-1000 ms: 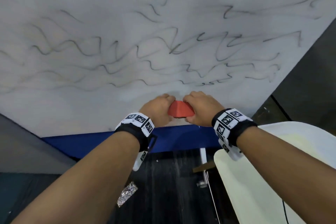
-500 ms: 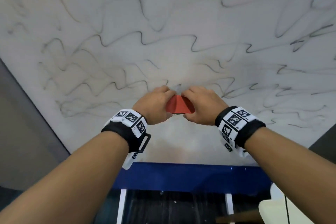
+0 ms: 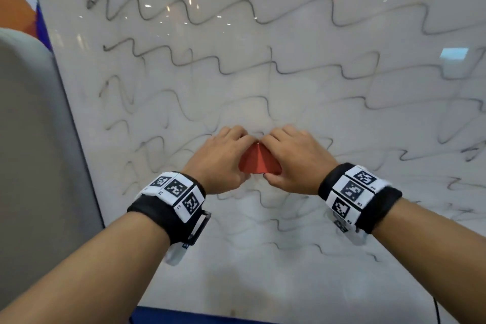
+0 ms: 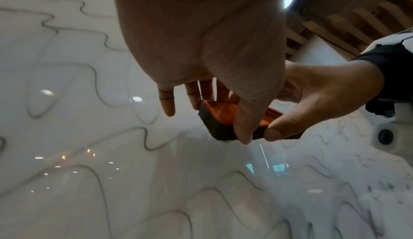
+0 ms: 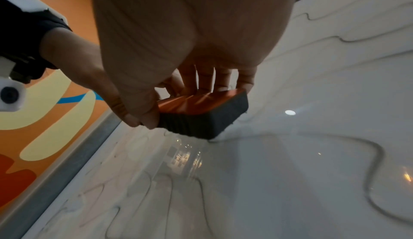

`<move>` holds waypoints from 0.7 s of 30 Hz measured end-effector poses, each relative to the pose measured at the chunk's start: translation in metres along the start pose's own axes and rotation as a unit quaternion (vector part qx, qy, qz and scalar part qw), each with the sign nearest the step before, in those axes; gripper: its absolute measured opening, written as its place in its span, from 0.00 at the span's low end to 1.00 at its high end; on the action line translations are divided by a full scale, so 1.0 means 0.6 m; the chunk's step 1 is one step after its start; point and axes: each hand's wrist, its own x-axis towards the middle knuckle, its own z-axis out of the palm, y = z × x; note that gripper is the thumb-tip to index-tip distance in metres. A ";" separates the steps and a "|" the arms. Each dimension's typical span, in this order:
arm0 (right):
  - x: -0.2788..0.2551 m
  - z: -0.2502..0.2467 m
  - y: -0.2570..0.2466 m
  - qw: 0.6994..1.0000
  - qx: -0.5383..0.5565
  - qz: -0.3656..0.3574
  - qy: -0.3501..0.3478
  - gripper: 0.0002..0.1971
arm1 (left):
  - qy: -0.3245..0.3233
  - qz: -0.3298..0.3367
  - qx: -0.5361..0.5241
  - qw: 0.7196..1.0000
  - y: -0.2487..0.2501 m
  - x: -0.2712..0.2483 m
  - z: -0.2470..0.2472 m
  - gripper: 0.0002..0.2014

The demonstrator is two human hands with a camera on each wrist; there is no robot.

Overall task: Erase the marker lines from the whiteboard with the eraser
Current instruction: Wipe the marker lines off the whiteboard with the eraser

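— Where's the eraser?
— Against the whiteboard, among the marker lines. My left hand and right hand both grip it; pad contact seems partial, perhaps.

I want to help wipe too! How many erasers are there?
1. The red eraser is pressed on the whiteboard, held between the left hand and right hand. Others may be out of view.

Both hands on the red eraser — left hand and right hand gripping either side, against the whiteboard. Wavy marker lines all over — lower ones fainter.
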 end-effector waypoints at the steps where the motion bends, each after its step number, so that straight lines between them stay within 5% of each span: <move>1: 0.011 -0.005 -0.001 1.000 -0.001 -0.004 0.013 0.29 | 0.010 -0.002 0.007 1.000 -0.004 0.002 -0.011 0.33; 21: 0.217 -0.058 -0.064 0.994 -0.024 -0.062 0.085 0.28 | 0.107 -0.037 0.049 0.992 -0.162 -0.008 -0.135 0.34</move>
